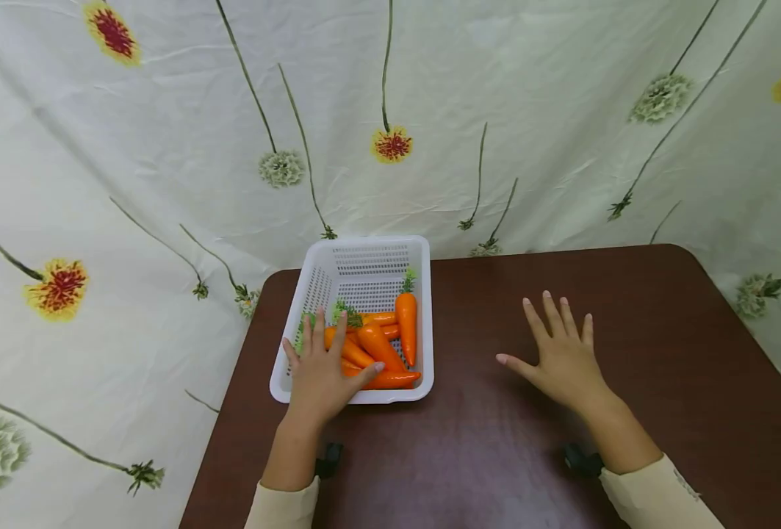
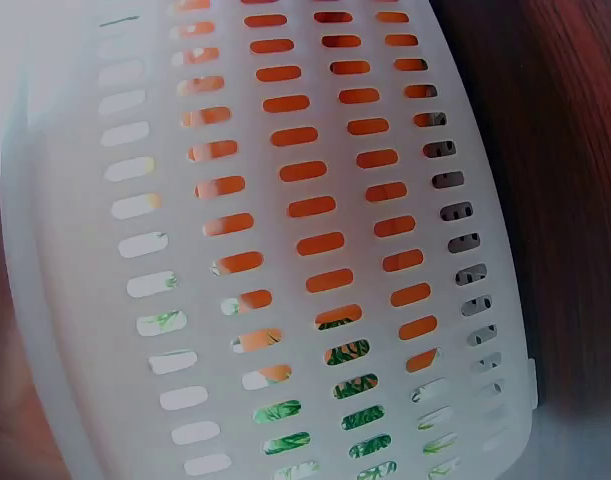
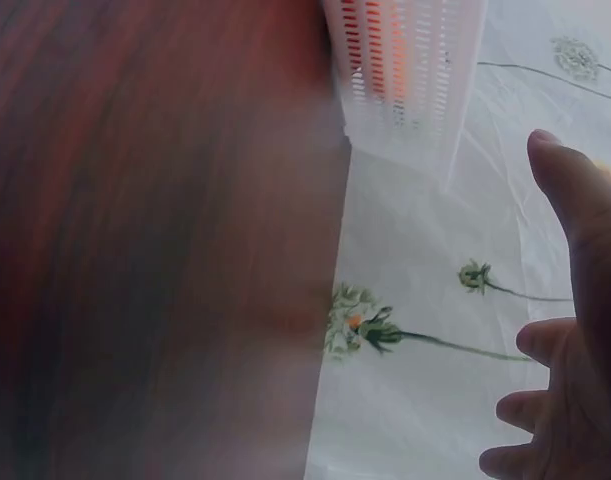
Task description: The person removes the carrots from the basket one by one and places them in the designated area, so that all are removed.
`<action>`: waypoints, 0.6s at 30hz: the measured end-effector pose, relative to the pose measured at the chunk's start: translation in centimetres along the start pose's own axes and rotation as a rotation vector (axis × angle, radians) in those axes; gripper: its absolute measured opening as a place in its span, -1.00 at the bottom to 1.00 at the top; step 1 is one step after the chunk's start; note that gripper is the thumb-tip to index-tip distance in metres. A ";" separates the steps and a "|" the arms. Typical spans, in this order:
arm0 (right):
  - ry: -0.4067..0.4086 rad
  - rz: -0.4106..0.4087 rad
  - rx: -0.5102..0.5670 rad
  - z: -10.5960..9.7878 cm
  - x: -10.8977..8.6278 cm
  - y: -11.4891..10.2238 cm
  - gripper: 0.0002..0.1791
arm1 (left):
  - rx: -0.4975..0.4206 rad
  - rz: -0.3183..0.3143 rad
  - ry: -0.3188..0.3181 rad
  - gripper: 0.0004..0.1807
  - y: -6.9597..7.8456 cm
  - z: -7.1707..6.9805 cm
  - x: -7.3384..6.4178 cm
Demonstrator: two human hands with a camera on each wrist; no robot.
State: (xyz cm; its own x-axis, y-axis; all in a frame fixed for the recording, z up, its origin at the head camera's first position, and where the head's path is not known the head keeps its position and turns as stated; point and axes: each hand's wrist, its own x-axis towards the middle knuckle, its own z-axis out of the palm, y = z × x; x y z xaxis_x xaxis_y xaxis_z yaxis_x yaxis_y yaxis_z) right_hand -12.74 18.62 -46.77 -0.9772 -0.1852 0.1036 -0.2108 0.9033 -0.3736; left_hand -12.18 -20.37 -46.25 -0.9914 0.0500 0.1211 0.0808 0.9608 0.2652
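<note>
Here, dark tabletop (image 1: 469, 441), flowered backdrop (image 1: 430, 198), carrots (image 1: 378, 345) in basket (image 1: 427, 316), left fingers (image 1: 319, 332) apart, right fingers (image 1: 552, 316) likewise

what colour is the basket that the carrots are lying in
The basket is white; it shows best in the head view.

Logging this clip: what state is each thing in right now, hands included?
Left hand: open, fingers spread, over the basket's near left part; contact unclear
Right hand: open, fingers spread, holding nothing
Basket: upright, uncovered, partly filled
Carrots: lying loosely piled inside the basket, some with green tops showing
Floral cloth: hanging behind the table, slightly creased
</note>
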 end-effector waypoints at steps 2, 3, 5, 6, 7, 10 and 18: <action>-0.002 -0.007 0.006 0.0 0.2 -0.4 0.18 | -0.028 -0.010 0.037 0.15 -0.2 -0.1 0.0; 0.000 -0.010 0.007 -0.1 0.3 -0.6 0.17 | -0.045 -0.021 0.052 0.11 -0.3 -0.3 0.0; 0.004 -0.018 0.007 -0.2 0.4 -0.9 0.15 | -0.088 -0.044 0.086 0.02 -0.6 -0.5 -0.1; 0.005 -0.023 0.012 -0.2 0.4 -1.0 0.14 | -0.112 -0.055 0.106 -0.04 -0.7 -0.6 -0.2; 0.008 -0.028 0.018 -0.2 0.5 -1.1 0.13 | -0.132 -0.066 0.129 -0.10 -0.9 -0.7 -0.3; 0.016 -0.053 0.039 -0.1 0.6 -1.3 0.09 | -0.194 -0.109 0.192 -0.24 -1.5 -1.1 -0.7; 0.034 -0.159 0.180 0.4 0.6 -2.4 0.00 | -0.314 -0.246 0.266 -0.35 -3.5 -1.0 -1.6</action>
State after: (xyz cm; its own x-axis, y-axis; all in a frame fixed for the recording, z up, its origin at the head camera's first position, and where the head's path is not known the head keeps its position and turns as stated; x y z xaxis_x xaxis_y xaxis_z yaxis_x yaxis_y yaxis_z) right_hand -12.88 16.20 -46.14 -0.9305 -0.3039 0.2043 -0.3662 0.7795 -0.5083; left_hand -10.79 -24.10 -46.45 -0.9273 -0.2801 0.2484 -0.0855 0.8044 0.5879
